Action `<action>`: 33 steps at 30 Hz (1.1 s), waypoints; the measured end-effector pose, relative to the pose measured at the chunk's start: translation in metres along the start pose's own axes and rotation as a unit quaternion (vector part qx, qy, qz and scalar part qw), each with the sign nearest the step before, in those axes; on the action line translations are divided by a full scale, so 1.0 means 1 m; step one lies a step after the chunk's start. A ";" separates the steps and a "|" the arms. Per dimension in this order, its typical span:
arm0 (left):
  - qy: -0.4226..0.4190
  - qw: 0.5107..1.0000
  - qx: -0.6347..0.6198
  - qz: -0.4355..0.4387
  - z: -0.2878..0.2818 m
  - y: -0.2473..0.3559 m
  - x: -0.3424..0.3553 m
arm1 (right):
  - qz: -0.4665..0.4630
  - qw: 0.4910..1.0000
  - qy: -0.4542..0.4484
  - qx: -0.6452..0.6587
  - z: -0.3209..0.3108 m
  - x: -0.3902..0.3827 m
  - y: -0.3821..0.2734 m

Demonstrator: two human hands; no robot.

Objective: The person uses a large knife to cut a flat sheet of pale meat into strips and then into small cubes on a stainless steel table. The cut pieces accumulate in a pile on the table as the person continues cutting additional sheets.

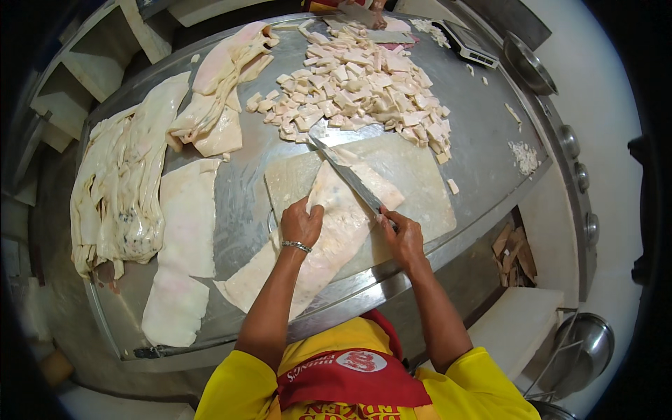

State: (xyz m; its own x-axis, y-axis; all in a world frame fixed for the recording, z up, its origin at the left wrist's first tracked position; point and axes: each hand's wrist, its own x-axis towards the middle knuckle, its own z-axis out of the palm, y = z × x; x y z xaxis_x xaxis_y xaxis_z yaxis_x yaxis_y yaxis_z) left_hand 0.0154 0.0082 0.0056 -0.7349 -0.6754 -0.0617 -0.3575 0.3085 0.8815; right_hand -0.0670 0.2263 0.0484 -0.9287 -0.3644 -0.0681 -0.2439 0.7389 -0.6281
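Note:
My right hand [400,236] grips a long knife [350,176], its blade lying diagonally across a pale, speckled sheet of skin or fat [329,238] on a worn cutting board [430,203]. My left hand [301,224], with a chain bracelet at the wrist, has its fingers closed on the sheet's left edge. The sheet hangs off the board toward the lower left. Beyond the board lies a big heap of small cut pale pieces [364,84]. To the left are flat sheets [182,224], folded slabs [119,182] and a crumpled piece [217,91] on the metal table [245,189].
At the far edge, a co-worker's hand [374,21] is near another board. A scale [469,45] sits at the back right, beside a metal bowl [528,70]. Scraps [523,157] lie on the right. A larger bowl [584,350] is at lower right, cubbies [91,70] upper left.

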 end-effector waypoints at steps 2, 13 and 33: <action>0.015 1.000 0.007 0.025 0.004 -0.012 0.001 | -0.005 0.999 0.019 0.046 0.000 0.000 0.013; -0.025 0.998 0.053 0.014 -0.006 -0.003 -0.002 | 0.064 0.991 -0.031 -0.112 -0.020 0.003 -0.001; -0.047 0.998 0.042 0.015 -0.014 -0.021 -0.021 | 0.074 0.997 -0.031 -0.006 -0.019 -0.013 0.016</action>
State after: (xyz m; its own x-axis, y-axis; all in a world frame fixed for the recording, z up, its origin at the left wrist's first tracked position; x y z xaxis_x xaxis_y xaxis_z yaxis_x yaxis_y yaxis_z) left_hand 0.0466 0.0065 -0.0045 -0.7951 -0.6008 -0.0828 -0.3786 0.3850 0.8417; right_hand -0.0642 0.2541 0.0540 -0.9359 -0.2855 -0.2064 -0.1101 0.7936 -0.5985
